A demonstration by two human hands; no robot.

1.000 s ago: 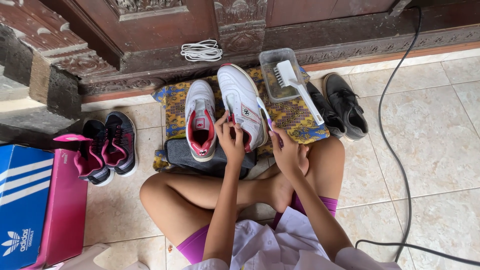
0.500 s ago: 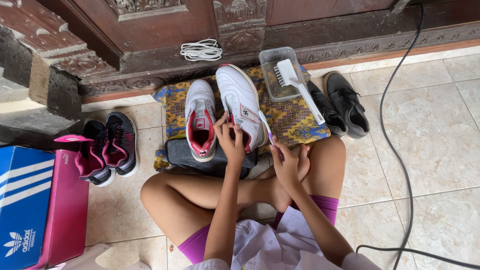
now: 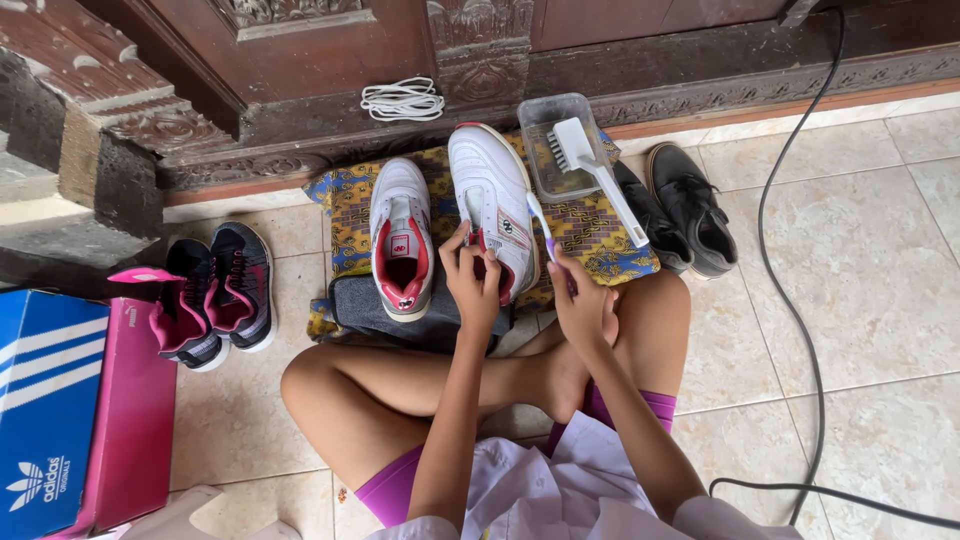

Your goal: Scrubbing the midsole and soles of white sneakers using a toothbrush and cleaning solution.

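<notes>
I sit cross-legged on a tiled floor. My left hand (image 3: 473, 283) grips the heel end of a white and red sneaker (image 3: 490, 195), tilting it on its side. My right hand (image 3: 582, 300) holds a toothbrush (image 3: 541, 225) with a purple handle, its head resting against the sneaker's side. The matching sneaker (image 3: 401, 236) lies flat just left of it. Both shoes rest on a yellow and blue patterned cloth (image 3: 590, 235), with a grey folded cloth (image 3: 365, 310) under their heels.
A clear plastic tub (image 3: 553, 150) with a white scrub brush (image 3: 600, 175) sits beside the sneakers. Black shoes (image 3: 690, 210) lie right, pink and black trainers (image 3: 215, 295) left, next to blue (image 3: 45, 410) and pink (image 3: 135, 400) shoeboxes. White laces (image 3: 403, 100) lie on the wooden step. A black cable (image 3: 790, 300) runs along the right.
My right hand drew back toward my leg with the toothbrush, then came forward to the sneaker's side again. My left hand stayed on the shoe.
</notes>
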